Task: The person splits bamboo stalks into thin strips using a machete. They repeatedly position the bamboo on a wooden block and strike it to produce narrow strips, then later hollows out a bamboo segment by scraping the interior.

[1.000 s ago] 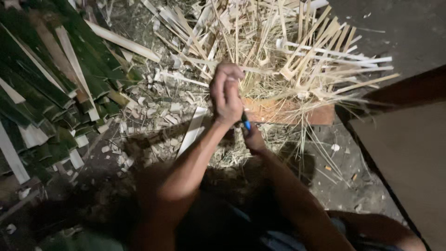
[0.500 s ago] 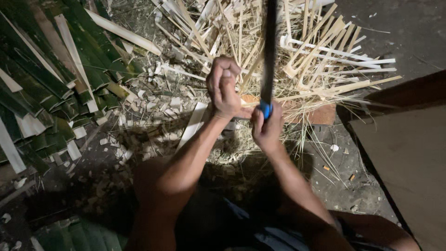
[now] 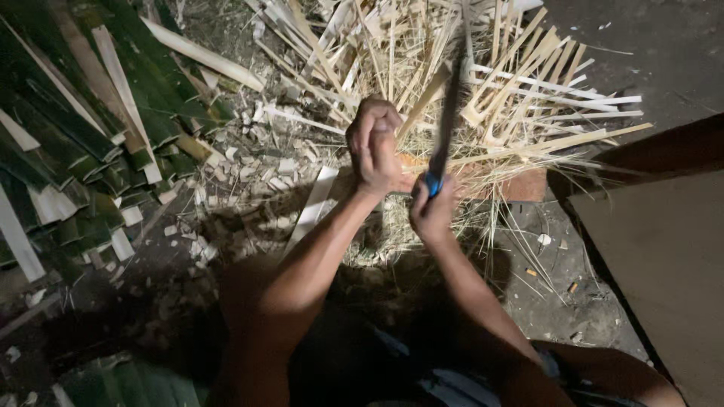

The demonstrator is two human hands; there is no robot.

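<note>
Bare dirt floor under me, green bamboo slats (image 3: 68, 151) stacked to my left and a heap of pale split strips (image 3: 513, 98) fanned out ahead. My right hand (image 3: 431, 215) is clenched on the blue handle of a long dark blade (image 3: 446, 120), which now points up and away, raised from where it lay low a second ago. My left hand (image 3: 375, 147) is closed around what seems a thin bamboo strip (image 3: 424, 98), standing it on the block (image 3: 520, 185).

A second ago the right hand (image 3: 431, 212) was low behind the left wrist, its knife (image 3: 446, 124) hidden. Now it is raised, blade upright beside the left hand (image 3: 375, 147).
</note>
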